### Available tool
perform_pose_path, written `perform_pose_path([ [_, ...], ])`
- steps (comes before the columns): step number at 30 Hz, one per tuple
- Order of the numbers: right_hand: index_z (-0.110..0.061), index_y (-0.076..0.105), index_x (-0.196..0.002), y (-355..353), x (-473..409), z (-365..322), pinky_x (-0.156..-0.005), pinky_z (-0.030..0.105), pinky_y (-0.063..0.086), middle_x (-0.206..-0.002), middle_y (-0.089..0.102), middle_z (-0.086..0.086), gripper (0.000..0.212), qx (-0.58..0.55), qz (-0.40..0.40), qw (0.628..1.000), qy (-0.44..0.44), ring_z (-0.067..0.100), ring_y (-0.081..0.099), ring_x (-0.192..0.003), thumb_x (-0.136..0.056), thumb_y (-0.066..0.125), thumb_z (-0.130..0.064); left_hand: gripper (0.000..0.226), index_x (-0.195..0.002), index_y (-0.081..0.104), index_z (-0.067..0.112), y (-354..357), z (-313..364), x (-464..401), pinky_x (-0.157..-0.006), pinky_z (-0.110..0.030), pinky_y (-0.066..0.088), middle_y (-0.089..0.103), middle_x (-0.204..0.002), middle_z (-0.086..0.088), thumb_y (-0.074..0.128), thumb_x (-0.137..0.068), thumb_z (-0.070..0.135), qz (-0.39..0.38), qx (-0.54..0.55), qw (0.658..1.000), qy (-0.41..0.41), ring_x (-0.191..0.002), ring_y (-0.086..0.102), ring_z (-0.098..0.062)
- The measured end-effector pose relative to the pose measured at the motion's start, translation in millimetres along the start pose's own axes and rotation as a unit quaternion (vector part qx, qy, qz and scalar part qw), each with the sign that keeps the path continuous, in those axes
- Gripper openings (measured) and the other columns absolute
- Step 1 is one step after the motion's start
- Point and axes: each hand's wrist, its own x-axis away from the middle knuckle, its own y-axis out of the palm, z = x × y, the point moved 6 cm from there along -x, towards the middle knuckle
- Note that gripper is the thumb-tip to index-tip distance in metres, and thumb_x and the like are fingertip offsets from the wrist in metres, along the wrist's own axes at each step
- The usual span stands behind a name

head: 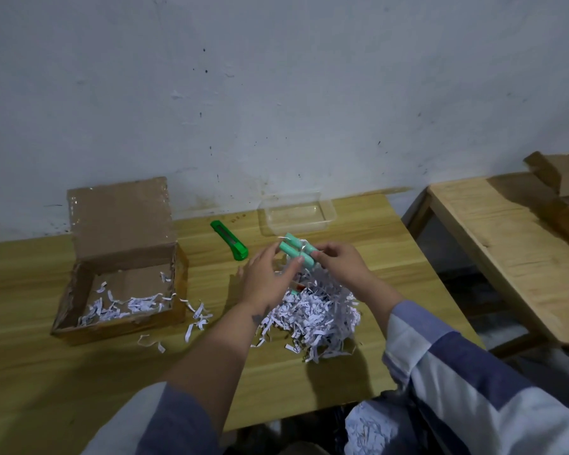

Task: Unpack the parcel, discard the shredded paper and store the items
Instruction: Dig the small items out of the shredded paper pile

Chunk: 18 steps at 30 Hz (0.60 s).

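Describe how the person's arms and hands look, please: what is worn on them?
Both hands are bare: left hand, right hand. The left sleeve is pushed up, the right sleeve reaches the wrist; both have blue and white blocks. A dark mark shows near the left wrist.

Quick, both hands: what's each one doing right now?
Left hand: closed on the green tubes, above the shredded paper.
Right hand: closed on the same tubes, at their other end.

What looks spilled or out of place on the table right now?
Loose shredded paper strips lie scattered on the table outside the cardboard box, away from the main pile. More shreds lie below the table edge.
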Motion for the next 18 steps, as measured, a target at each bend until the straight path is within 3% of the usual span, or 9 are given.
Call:
perform_pose_path([
  [2, -0.012, 0.064, -0.112, 8.6, 3.5, -0.6, -0.068, 0.033, 0.053, -0.098, 0.069, 0.007, 0.023, -0.008, -0.025, 1.0, 0.001, 0.019, 0.062, -0.075, -0.091, 0.059, -0.02, 0.05, -0.134, 0.048, 0.024, -1.9, 3.2, -2.8, -0.091, -0.031, 0.045, 0.059, -0.132, 0.001, 0.056, -0.09, 0.047, 0.013, 0.11, 0.994, -0.02, -0.115, 0.055, -0.017],
  [4, -0.019, 0.067, -0.108, 13.2, 3.3, 0.9, -0.074, 0.034, 0.053, -0.098, 0.071, 0.003, 0.021, 0.05, -0.039, 0.998, -0.009, 0.018, 0.064, -0.08, -0.09, 0.059, -0.029, 0.034, -0.124, 0.057, 0.014, -3.6, 2.5, -4.7, -0.071, -0.017, 0.047, 0.065, -0.122, -0.006, 0.057, -0.093, 0.028, 0.02, 0.188, 0.981, -0.029, -0.097, 0.061, -0.012],
  [7, -0.025, 0.072, -0.099, 6.9, -1.7, 1.7, -0.09, 0.044, 0.05, -0.1, 0.073, -0.002, 0.02, 0.144, 0.01, 0.989, -0.013, 0.013, 0.06, -0.076, -0.088, 0.059, -0.037, 0.025, -0.115, 0.062, 0.008, -6.7, -3.7, -4.8, -0.063, -0.017, 0.056, 0.069, -0.112, -0.007, 0.057, -0.093, 0.018, 0.028, 0.229, 0.972, -0.049, -0.09, 0.069, -0.019],
  [10, -0.025, 0.071, -0.079, -5.8, -4.4, -4.4, -0.093, 0.046, 0.049, -0.084, 0.071, -0.005, 0.008, 0.174, 0.072, 0.982, -0.013, 0.016, 0.063, -0.079, -0.083, 0.068, -0.03, 0.022, -0.112, 0.063, 0.008, -9.3, -7.1, -3.9, -0.063, -0.022, 0.058, 0.071, -0.105, -0.007, 0.057, -0.093, 0.018, 0.039, 0.242, 0.967, -0.067, -0.086, 0.07, -0.019],
  [12, -0.026, 0.06, -0.067, -8.4, -4.7, -10.0, -0.084, 0.04, 0.051, -0.071, 0.063, -0.01, 0.018, 0.202, 0.078, 0.976, -0.026, 0.016, 0.062, -0.076, -0.079, 0.073, -0.031, 0.019, -0.108, 0.064, 0.011, -9.7, -6.3, -4.9, -0.07, -0.031, 0.059, 0.072, -0.103, -0.007, 0.058, -0.093, 0.021, 0.039, 0.233, 0.969, -0.067, -0.083, 0.07, -0.017],
  [14, -0.019, 0.059, -0.073, -4.3, -4.4, -15.9, -0.07, 0.033, 0.05, -0.071, 0.061, -0.005, 0.018, 0.177, 0.059, 0.981, -0.046, 0.016, 0.058, -0.07, -0.082, 0.07, -0.031, 0.017, -0.105, 0.065, 0.013, -9.4, -6.3, -7.4, -0.078, -0.04, 0.059, 0.073, -0.102, -0.007, 0.059, -0.092, 0.023, 0.04, 0.224, 0.971, -0.071, -0.083, 0.071, -0.018],
  [18, -0.008, 0.066, -0.096, 15.6, -0.6, -24.9, -0.061, 0.013, 0.048, -0.09, 0.068, 0.003, 0.015, 0.06, -0.016, 0.994, -0.088, 0.013, 0.062, -0.077, -0.087, 0.065, -0.02, 0.011, -0.097, 0.065, 0.02, -8.0, -4.8, -10.8, -0.079, -0.045, 0.059, 0.074, -0.098, -0.005, 0.064, -0.089, 0.028, 0.041, 0.221, 0.972, -0.07, -0.083, 0.072, -0.018],
])
